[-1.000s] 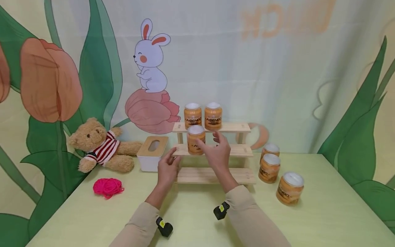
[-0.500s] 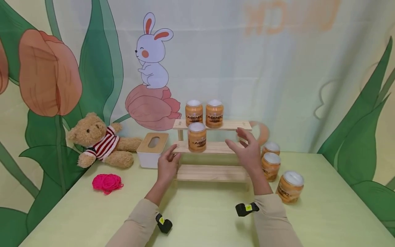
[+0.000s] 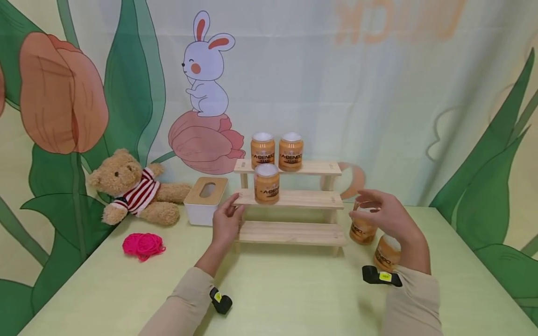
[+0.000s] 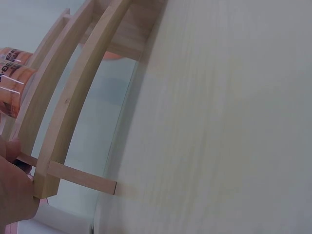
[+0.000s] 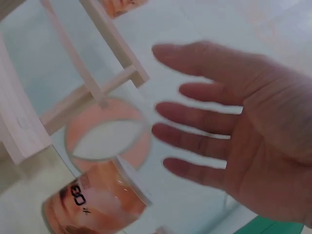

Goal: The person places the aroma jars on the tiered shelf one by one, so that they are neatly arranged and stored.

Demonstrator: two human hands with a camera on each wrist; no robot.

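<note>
A three-tier wooden shelf rack (image 3: 311,199) stands mid-table. My left hand (image 3: 226,224) grips the left end of its middle board; in the left wrist view part of that hand (image 4: 17,190) shows beside the wood. Two orange labelled jars with white lids, a left jar (image 3: 263,151) and a right jar (image 3: 291,153), sit on the top board. A third jar (image 3: 266,185) stands at the left of the middle board. Over the jars right of the rack, my right hand (image 3: 392,217) has spread fingers and holds nothing. One jar (image 3: 362,232) lies beneath it, partly covered.
Nearer the front right is another jar (image 3: 386,254), partly behind my right wrist. To the rack's left stand a white tissue box (image 3: 199,214) with a wooden lid, a teddy bear (image 3: 136,191) and pink yarn (image 3: 144,246). A printed curtain (image 3: 336,93) hangs behind.
My right hand has moved away from the jar on the middle board, rightward to above the jars on the table. The left hand keeps its place on the rack.
</note>
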